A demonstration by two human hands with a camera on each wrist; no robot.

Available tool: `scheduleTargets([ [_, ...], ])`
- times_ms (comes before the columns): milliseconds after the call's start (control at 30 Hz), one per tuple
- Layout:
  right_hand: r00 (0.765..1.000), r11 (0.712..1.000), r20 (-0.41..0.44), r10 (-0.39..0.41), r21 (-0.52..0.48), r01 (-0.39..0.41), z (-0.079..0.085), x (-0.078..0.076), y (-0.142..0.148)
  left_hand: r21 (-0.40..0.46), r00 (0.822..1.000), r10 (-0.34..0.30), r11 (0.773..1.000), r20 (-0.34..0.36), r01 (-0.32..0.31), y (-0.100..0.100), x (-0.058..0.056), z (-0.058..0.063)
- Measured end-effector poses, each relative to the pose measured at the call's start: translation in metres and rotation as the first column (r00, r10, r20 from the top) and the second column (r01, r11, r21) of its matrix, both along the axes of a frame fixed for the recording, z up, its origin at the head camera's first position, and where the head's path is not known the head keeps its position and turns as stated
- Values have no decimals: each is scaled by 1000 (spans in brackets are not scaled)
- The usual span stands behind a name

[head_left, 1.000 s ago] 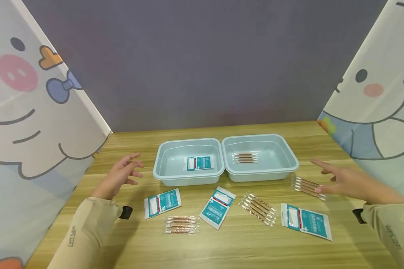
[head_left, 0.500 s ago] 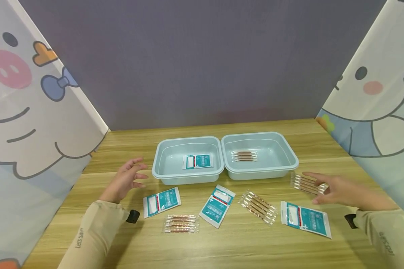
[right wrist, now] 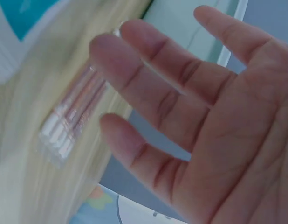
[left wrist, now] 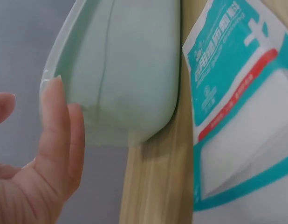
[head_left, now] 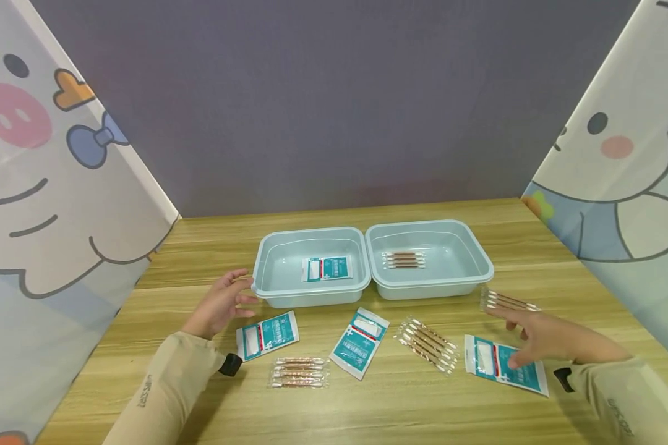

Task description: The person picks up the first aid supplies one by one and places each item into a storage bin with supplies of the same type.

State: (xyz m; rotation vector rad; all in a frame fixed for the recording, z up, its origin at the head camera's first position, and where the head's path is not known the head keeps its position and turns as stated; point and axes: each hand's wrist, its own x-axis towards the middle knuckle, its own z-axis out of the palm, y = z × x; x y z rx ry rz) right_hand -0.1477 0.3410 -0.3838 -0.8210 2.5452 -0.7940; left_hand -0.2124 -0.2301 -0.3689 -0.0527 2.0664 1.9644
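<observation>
My left hand (head_left: 224, 303) hovers with relaxed fingers by the left end of the left blue plastic basin (head_left: 312, 299). Just below it lies a teal-and-white gauze packet (head_left: 267, 335), seen large in the left wrist view. Above another gauze packet (head_left: 484, 357) at the right is my right hand (head_left: 553, 339), fingers spread and nothing held. A pack of cotton swabs (head_left: 509, 300) lies just beyond that hand, partly covered by it. In the right wrist view the open palm (right wrist: 232, 121) faces the camera, with the swab pack (right wrist: 74, 112) behind the fingertips.
The right basin (head_left: 431, 289) touches the left one and holds a swab pack (head_left: 403, 259); a gauze packet (head_left: 327, 268) lies in the left. Nearer on the wooden table are a gauze packet (head_left: 359, 343) and two swab packs (head_left: 299, 372) (head_left: 427, 345). A grey panel (head_left: 345, 111) stands behind.
My right hand has come left and nearer, from beside the right swab pack to above the right gauze packet. My left hand has shifted right, toward the left basin.
</observation>
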Motion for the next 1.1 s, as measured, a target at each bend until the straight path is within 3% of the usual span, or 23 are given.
scheduleTargets([
  [200,1000,1000,-7,10,21,-10,-4,1,-7,-43,999,24,999,24,-23,6,-4,-3],
  [333,994,997,89,-57,56,52,-4,4,-13,-129,999,28,991,41,-23,10,-6,-7],
  [467,991,984,70,-114,142,103,-6,7,-20,-140,998,22,990,55,-15,12,-7,-8],
  [700,992,959,-55,-116,254,126,-11,14,-30,23,998,-24,999,55,23,9,-9,-7],
  [900,988,955,-63,-140,254,151,-15,17,-32,163,996,-46,986,74,33,7,-9,-11],
  [1100,989,955,-66,-135,256,148,-17,17,-30,242,996,-56,970,64,39,3,-9,-11],
])
